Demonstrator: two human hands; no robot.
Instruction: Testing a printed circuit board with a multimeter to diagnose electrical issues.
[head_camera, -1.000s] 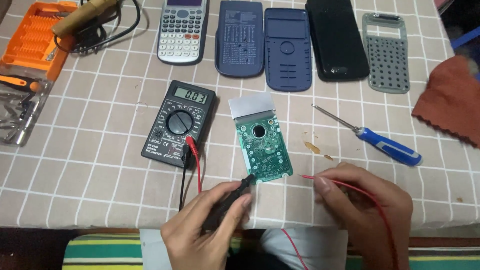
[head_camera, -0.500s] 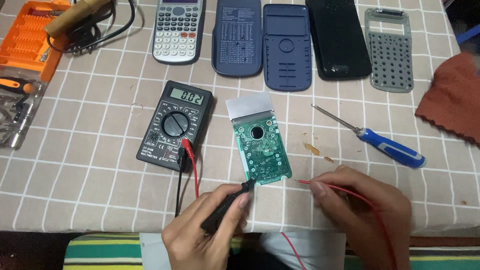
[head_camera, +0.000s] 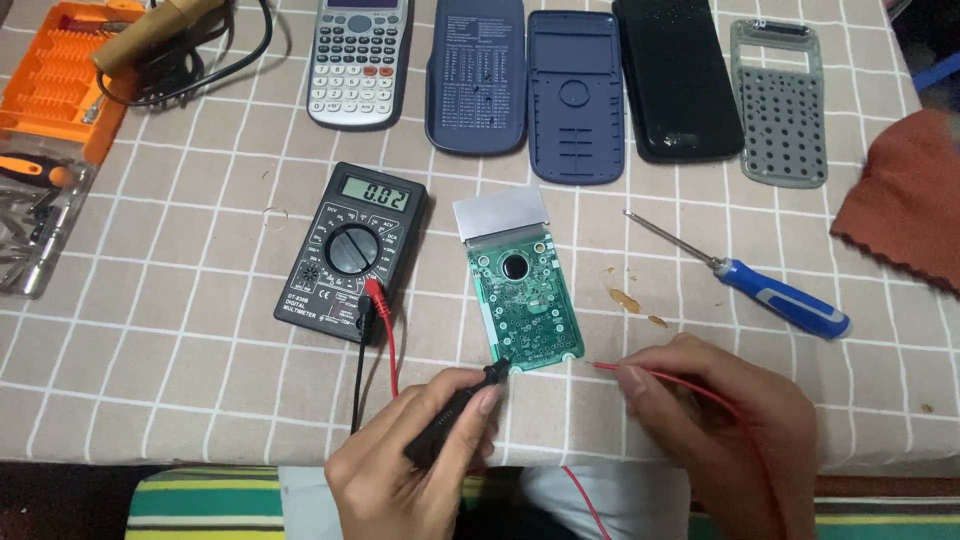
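A green circuit board (head_camera: 522, 305) with a grey display panel at its top lies flat on the checked tablecloth. My left hand (head_camera: 405, 470) grips a black test probe (head_camera: 455, 410) whose tip touches the board's lower left corner. My right hand (head_camera: 730, 430) pinches a thin red probe (head_camera: 612, 367), its tip just right of the board's lower right corner, apart from it. A black multimeter (head_camera: 350, 250) sits left of the board, with red and black leads plugged in.
A blue-handled screwdriver (head_camera: 770, 292) lies right of the board. Along the far edge sit a grey calculator (head_camera: 360, 62), dark blue covers (head_camera: 520, 85), a black case (head_camera: 675, 80) and a grey keypad frame (head_camera: 780, 100). An orange bit case (head_camera: 55, 80) is at left, a rust cloth (head_camera: 900, 200) at right.
The black probe tip has moved up to touch the board's lower left corner. My right hand with the red probe stays about where it was.
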